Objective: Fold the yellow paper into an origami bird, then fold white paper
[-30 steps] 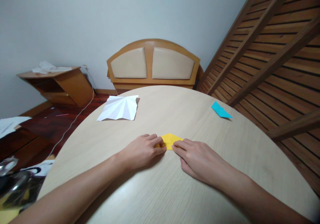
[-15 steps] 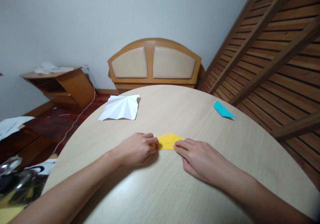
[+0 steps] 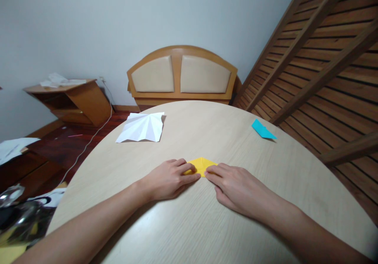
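Observation:
A small folded yellow paper lies flat on the round light-wood table, in the middle. My left hand lies on its left part, fingers pressing along the near edge. My right hand rests palm down with its fingertips on the paper's right corner. Both hands cover the lower part of the paper; only its upper point shows.
A creased white paper sheet lies at the table's far left. A folded blue paper sits near the far right edge. Beyond the table stand a wooden headboard, a slatted bed frame and a small wooden stand.
My left hand's fingers slid to the right along the yellow paper's near edge, covering more of it. The right hand stayed in place.

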A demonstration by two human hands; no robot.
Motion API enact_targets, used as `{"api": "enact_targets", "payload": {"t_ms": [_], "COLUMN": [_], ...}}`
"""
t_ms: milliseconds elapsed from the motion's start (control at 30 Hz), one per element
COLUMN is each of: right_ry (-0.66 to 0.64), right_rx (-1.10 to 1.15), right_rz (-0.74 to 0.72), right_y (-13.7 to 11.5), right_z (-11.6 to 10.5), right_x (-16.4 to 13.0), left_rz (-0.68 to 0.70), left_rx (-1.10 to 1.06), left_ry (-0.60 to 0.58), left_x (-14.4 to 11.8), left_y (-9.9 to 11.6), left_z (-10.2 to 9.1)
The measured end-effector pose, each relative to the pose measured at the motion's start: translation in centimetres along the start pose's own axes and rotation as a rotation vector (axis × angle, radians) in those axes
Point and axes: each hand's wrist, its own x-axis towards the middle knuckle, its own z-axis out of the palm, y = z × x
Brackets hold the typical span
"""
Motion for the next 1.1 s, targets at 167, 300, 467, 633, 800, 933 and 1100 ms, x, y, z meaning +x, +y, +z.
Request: {"api": "enact_targets", "payload": {"t_ms": [167,300,467,633,800,933,1100], "right_ry": [0.013,0.025,0.016,0.01,0.016,0.041,0.012], "right_rx": [-0.004,-0.008,0.013,0.024,0.022,0.008,-0.014], "right_rz": [-0.02,-0.018,-0.015,-0.006,-0.01,-0.034,-0.145], "right_y": [0.2,0.3,0.3,0.3,0.1,0.4,1.4], "right_z": [-0.1,0.0,0.0,-0.3,-0.4,-0.2,-0.6], "right_x": [0.0,0.0,0.0,-0.1,-0.1,-0.1,-0.1], "left_rz": [-0.023,0.007,-0.024,-0.02,-0.007,-0.016,-0.023], "left_rx": [0.004,-0.008,-0.091,-0.203,-0.216,-0.213,-0.225], "left_ry": [-0.017,0.0,-0.002,0.034,0.044,0.003,-0.005], "left_x": [0.3,0.7,0.7,0.6,0.6,0.7,0.8], "left_y": [0.6,1.0,1.0,0.7,0.5,0.7,0.9], "left_z": [0.1,0.3,0.5,0.9,0.6,0.1,-0.1]}}
